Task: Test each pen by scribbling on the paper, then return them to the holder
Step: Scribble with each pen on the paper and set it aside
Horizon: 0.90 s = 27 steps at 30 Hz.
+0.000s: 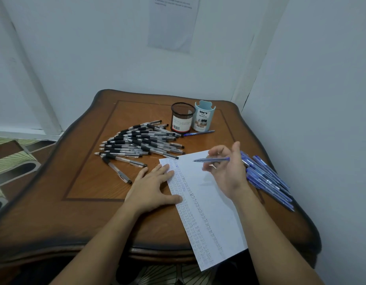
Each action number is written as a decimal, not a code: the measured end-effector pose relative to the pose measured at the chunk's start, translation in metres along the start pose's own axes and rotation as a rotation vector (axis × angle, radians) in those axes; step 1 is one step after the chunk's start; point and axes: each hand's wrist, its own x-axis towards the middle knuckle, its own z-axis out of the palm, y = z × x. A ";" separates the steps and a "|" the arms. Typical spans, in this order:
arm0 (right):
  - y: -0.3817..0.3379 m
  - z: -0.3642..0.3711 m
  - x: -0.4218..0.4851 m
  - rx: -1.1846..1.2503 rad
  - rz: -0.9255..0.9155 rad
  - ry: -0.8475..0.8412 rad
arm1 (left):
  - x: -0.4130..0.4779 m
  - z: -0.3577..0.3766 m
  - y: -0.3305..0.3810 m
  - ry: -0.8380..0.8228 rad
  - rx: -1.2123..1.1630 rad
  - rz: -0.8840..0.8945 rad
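A white sheet of paper (206,206), covered with columns of small scribbles, lies slanted on the wooden table (91,202). My left hand (155,186) rests flat on the paper's left edge, fingers spread. My right hand (227,171) hovers above the sheet and holds a blue pen (211,160) between its fingers, tip pointing left, off the paper. A black mesh holder (182,117) and a light blue holder (204,116) stand at the back, both looking empty.
Several black-grip clear pens (141,140) lie heaped on the left. Several blue pens (268,179) are piled at the right edge, near the wall. One blue pen (198,133) lies in front of the holders. Walls close in behind and on the right.
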 end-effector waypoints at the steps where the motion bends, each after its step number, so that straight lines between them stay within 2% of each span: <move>1: 0.006 -0.003 -0.002 -0.007 0.049 0.023 | 0.000 0.000 0.000 -0.001 0.001 -0.001; 5: 0.027 -0.002 -0.010 -0.182 0.091 -0.004 | 0.000 -0.001 0.001 -0.005 0.010 -0.005; 10: 0.046 0.006 -0.011 -0.448 -0.048 -0.020 | 0.000 0.000 0.002 0.005 -0.007 -0.002; 13: 0.051 0.012 -0.014 -0.562 -0.054 -0.032 | 0.000 0.000 0.001 0.010 -0.009 -0.002; 17: 0.050 0.012 -0.017 -0.567 -0.050 -0.055 | -0.001 0.001 0.001 0.014 -0.006 -0.004; 22: 0.056 0.012 -0.017 -0.645 -0.088 0.092 | 0.000 0.001 0.001 0.004 -0.007 -0.010; 27: 0.061 0.013 -0.018 -0.662 -0.110 0.081 | 0.000 0.001 0.001 0.004 -0.009 -0.006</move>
